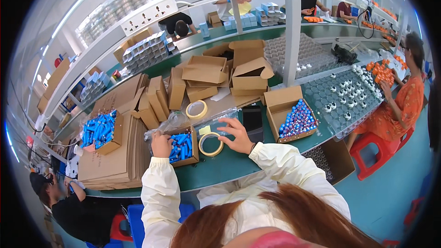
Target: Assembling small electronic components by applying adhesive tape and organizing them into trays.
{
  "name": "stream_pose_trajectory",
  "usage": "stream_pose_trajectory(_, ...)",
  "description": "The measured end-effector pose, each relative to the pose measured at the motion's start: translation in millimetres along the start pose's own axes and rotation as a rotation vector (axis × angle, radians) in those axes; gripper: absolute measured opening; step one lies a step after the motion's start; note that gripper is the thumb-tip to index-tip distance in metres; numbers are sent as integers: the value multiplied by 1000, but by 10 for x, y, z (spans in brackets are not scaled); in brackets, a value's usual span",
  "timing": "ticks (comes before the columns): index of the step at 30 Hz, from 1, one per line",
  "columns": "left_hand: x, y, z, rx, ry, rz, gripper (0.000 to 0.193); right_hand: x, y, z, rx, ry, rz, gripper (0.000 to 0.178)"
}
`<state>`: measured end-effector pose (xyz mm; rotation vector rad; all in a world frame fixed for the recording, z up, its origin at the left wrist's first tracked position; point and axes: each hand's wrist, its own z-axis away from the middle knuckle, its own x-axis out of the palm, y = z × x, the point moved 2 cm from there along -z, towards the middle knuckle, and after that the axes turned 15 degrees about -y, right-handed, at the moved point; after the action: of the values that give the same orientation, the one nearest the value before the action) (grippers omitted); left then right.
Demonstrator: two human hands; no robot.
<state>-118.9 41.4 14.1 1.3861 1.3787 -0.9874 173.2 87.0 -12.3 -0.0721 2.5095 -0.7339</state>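
A small brown cardboard box (195, 154) filled with blue tubes (180, 146) sits on the green bench in front of me. My left hand (161, 144) grips its left edge, next to crumpled clear plastic wrap (161, 131). My right hand (235, 135) rests fingers-spread on a clear plastic sheet (216, 121), just right of a roll of tape (211, 144) lying flat beside the box. Cream sleeves cover both forearms.
Another box of blue tubes (100, 131) sits on a stack of flat cardboard (115, 165) at left. An open box of blue-and-red tubes (294, 120), a black item (252, 118), a second tape roll (196, 109), folded cartons (206, 71) and clear trays (344, 94) lie beyond. Other people work nearby.
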Motion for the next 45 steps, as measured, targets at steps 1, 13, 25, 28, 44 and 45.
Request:
stream_pose_trajectory(1,9,-7,-29,-41,-23,5,18,-7,6,3,4,-12,16,30)
stream_pose_trajectory(13,35,-14,-66,-221,-64,-54,22,1,-19,3,-19,-38,46,25)
stream_pose_trajectory(25,-490,1093,-1,478,298,526,23,-193,-35,10,99,55,-127,54)
stream_pose_trajectory(28,-240,1417,95,655,202,660,22,-254,-81,12,-60,181,-253,67)
stream_pose_trajectory(44,334,1639,282,876,249,782,24,-908,-2332,-282,-951,461,-1037,39)
stream_pose_trajectory(45,331,1642,283,878,252,772,24,-918,-2283,-285,-944,472,-1032,38)
